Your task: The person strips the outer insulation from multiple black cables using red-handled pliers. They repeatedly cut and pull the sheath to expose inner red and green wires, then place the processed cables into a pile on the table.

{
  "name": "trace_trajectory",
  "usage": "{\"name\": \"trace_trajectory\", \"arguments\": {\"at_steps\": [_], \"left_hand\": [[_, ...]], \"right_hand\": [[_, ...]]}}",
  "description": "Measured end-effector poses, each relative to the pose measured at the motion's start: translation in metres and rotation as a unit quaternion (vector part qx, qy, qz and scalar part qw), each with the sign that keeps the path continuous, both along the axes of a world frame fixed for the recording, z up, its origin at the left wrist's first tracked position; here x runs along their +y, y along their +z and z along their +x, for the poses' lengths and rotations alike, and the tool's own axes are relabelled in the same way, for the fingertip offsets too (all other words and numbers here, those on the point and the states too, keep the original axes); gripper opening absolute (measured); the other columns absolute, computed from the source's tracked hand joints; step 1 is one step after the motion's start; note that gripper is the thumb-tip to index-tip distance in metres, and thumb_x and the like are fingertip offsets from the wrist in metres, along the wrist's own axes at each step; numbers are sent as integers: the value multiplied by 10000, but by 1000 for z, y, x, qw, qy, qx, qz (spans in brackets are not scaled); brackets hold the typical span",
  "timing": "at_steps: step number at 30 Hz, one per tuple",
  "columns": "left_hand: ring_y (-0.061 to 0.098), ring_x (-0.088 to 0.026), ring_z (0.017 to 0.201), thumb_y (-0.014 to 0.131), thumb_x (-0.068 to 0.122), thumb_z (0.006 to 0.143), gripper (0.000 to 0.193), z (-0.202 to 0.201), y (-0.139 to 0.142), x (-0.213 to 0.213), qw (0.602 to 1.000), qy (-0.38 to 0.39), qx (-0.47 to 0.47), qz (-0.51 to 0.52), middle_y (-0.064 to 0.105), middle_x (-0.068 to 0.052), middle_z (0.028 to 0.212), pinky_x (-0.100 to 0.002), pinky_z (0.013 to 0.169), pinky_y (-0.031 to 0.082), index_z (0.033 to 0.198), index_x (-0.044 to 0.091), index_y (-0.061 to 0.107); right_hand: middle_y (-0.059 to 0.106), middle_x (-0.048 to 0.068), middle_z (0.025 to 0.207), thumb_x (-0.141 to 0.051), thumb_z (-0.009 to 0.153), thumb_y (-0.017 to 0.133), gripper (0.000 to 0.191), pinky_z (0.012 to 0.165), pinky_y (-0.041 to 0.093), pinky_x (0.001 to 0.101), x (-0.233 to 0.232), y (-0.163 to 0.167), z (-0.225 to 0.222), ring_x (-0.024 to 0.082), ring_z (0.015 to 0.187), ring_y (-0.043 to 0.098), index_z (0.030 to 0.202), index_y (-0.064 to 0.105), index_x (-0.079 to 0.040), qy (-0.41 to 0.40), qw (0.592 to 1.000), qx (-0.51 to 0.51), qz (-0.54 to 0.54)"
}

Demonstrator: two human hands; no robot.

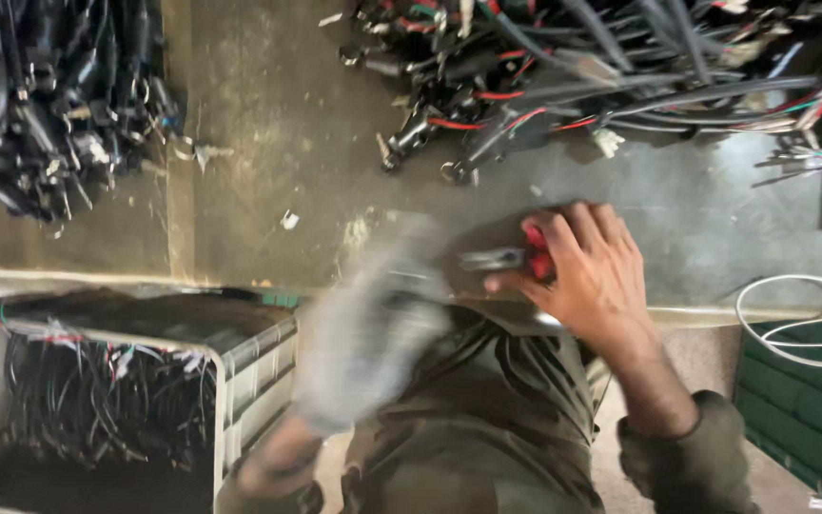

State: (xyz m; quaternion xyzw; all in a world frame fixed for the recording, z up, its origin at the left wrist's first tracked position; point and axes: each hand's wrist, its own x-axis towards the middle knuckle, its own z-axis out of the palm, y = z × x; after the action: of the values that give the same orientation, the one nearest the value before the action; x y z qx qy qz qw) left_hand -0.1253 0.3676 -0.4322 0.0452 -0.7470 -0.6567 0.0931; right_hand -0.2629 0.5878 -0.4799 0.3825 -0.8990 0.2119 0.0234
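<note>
While the right hand (594, 276) closes its fingers around a small cutting tool with red handles and grey metal jaws (516, 259), I watch from afar as the left hand (373, 324), in a pale grey glove and heavily blurred, sweeps across in front of the tool at the near edge of the worn, stained workbench (268, 133); whether that gloved hand grips anything, I cannot tell. The tool sits low and close to the body, its tip aimed left toward the glove, which suggests to me a two-handed cut or strip on something too blurred to make out. A tangled heap of black, grey and red cables with connectors (611, 67) lies just beyond on the bench, within easy reach, and a second dark heap (40, 95) sits far left. Below the bench edge, a grey plastic crate of thin dark wires (97, 400) stands by the left knee. A white cable loop (801, 319) hangs at right.
</note>
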Motion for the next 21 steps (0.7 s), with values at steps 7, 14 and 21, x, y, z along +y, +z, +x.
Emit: {"name": "trace_trajectory", "arguments": {"at_steps": [7, 14, 21], "left_hand": [[444, -307, 1299, 614, 273, 1079, 651, -14, 8, -97, 846, 346, -5, -406, 481, -260, 1391, -422, 1110, 380, 1555, -66, 327], [530, -379, 1340, 754, 310, 953, 580, -49, -19, -9, 925, 51, 24, -376, 579, -120, 1448, -507, 1173, 374, 1456, 91, 564], [534, -341, 1345, 768, 230, 811, 634, -79, -21, 41, 927, 17, 173, -331, 614, -117, 1373, -507, 1173, 373, 1398, 97, 571]], "right_hand": [[556, 98, 1276, -156, 962, 804, 353, 1004, 426, 483, 11, 22, -58, 335, 1198, 509, 1288, 698, -73, -71, 976, 203, 26], [561, 73, 1322, -79, 907, 759, 171, 1060, 363, 448, 15, 23, -82, 299, 1298, 511, 1066, 709, -119, -46, 963, 261, 60], [697, 93, 976, 89, 810, 721, 257, 947, 421, 449, 16, 85, -30, 297, 943, 649, 1001, 773, -75, -2, 983, 159, -90]]}}
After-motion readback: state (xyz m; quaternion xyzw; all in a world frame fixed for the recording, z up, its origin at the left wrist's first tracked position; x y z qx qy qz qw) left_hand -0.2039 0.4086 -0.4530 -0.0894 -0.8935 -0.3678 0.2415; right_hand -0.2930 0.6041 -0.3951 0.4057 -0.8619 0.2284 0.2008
